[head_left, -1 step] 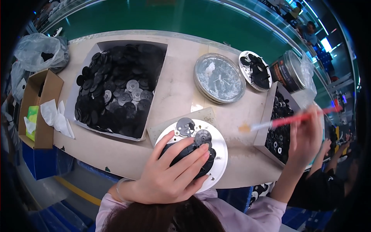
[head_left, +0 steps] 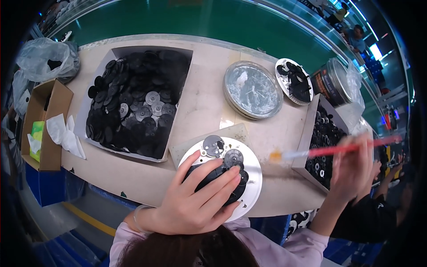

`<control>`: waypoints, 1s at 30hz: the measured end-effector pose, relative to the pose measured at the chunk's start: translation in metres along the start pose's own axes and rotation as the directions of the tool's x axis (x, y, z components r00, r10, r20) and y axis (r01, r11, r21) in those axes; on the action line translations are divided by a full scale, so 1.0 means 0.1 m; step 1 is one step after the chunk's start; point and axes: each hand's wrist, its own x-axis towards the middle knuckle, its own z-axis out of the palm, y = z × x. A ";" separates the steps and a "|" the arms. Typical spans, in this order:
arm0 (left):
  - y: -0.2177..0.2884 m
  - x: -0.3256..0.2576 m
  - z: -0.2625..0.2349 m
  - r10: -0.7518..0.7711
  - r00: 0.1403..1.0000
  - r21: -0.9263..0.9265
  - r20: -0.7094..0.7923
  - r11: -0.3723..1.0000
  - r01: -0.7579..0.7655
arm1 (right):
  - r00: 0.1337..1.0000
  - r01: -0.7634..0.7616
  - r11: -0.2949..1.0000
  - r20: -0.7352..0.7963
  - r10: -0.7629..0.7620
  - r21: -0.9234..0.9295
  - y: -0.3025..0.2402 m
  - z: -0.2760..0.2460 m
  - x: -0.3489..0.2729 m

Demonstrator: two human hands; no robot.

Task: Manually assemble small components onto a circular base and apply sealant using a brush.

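A round silver metal plate [head_left: 254, 171] lies at the table's near edge, carrying dark gears [head_left: 233, 157] and a grey disc [head_left: 213, 146]. My left hand [head_left: 195, 196] is curled over a black rounded part [head_left: 202, 177] on this plate and holds it, fingertips beside the gears. Much of the black part is hidden under that hand. In my right hand [head_left: 353, 171], raised to the right of the plate, is a red-handled paintbrush [head_left: 327, 151]. Its yellowish bristles point left, above the table and apart from the plate. The right fingers are somewhat blurred, closed around the handle.
A box of black discs [head_left: 104, 147] stands left of centre, a box of small black parts [head_left: 307, 155] at right. Behind are a round lidded tin [head_left: 253, 91], a plate with black parts [head_left: 296, 82] and a large can [head_left: 331, 82]. A cardboard box [head_left: 58, 98] stands far left.
My right hand has moved slightly down, and the brush is more level, its bristles further left and lower, nearer the plate. My left hand and the plate have stayed put.
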 end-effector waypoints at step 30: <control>0.01 -0.04 0.01 0.003 1.000 -0.019 -0.014 1.000 -0.004 | 0.991 0.130 0.900 0.067 -0.112 -0.416 -0.08 0.31 -0.48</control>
